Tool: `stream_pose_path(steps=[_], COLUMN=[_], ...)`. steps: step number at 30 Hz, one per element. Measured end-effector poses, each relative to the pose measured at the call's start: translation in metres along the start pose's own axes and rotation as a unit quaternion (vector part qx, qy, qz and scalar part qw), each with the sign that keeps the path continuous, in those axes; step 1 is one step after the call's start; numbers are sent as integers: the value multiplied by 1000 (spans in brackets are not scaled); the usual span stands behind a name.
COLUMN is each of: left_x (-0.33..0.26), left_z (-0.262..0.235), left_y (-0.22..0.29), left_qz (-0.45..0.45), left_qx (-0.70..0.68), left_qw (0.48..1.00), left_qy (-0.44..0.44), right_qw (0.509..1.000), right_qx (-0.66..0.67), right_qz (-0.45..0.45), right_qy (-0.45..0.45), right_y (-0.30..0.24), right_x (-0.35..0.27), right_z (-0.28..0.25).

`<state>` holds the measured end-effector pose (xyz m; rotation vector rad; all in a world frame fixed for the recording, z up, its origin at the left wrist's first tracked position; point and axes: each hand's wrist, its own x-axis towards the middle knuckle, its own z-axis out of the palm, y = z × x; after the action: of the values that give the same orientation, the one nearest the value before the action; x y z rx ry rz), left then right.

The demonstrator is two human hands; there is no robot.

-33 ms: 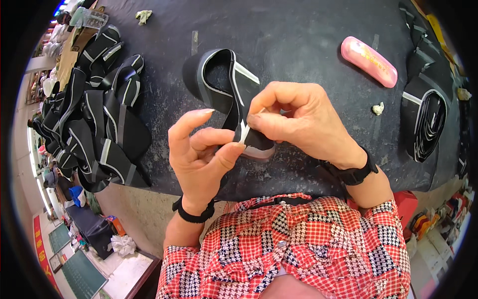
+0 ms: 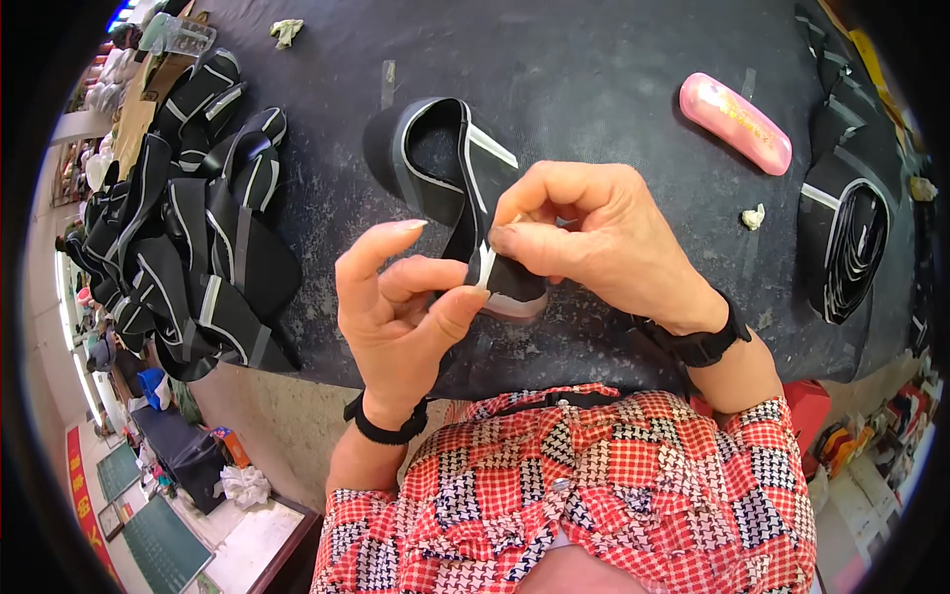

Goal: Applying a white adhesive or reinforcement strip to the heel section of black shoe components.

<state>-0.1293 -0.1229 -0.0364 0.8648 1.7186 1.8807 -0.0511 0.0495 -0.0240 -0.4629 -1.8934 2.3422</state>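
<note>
A curled black fabric piece (image 2: 391,153) with white and grey strips along its edges rests on the dark tabletop (image 2: 584,79), right in front of me. My left hand (image 2: 391,317) pinches the near edge of this piece between thumb and a finger, while its index finger sticks out. Just to the right, my right hand (image 2: 614,243) has thumb and index finger pressed together at a narrow white strip (image 2: 486,262) on that same edge. The fingers hide part of the strip, so I cannot see how much of it is loose. A dark band circles each wrist.
At the left lies a tangled heap of similar black pieces (image 2: 252,262). A folded stack of black pieces (image 2: 826,243) stands at the right edge. Nearer the middle are a pink oblong case (image 2: 732,121) and a crumpled pale scrap (image 2: 753,217); another scrap (image 2: 287,34) lies far left.
</note>
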Motion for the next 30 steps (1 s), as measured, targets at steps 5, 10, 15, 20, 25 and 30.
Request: stream_pose_path(steps=[5,10,15,20,25,30], left_x=[-7,-7,-13,-17,-16,-13], left_z=[-3,-4,3,1,-1,-13], left_y=[-3,-7,0,7,-1,-3], left_qz=[22,51,4,-53,-34,-24], left_qx=[16,8,-47,-30,-92,-88], left_qw=[1000,999,998,994,994,996], left_qy=[12,-1,33,87,52,-20], right_qw=[999,996,776,983,911,868], right_qx=[20,35,-501,-139,372,477], right_qz=[22,39,-300,108,168,134], right_qy=[-42,-78,240,-44,-61,10], right_y=[2,13,61,25,44,50], right_x=[9,20,44,0,-7,0], right_z=[1,3,-26,-23,1,19])
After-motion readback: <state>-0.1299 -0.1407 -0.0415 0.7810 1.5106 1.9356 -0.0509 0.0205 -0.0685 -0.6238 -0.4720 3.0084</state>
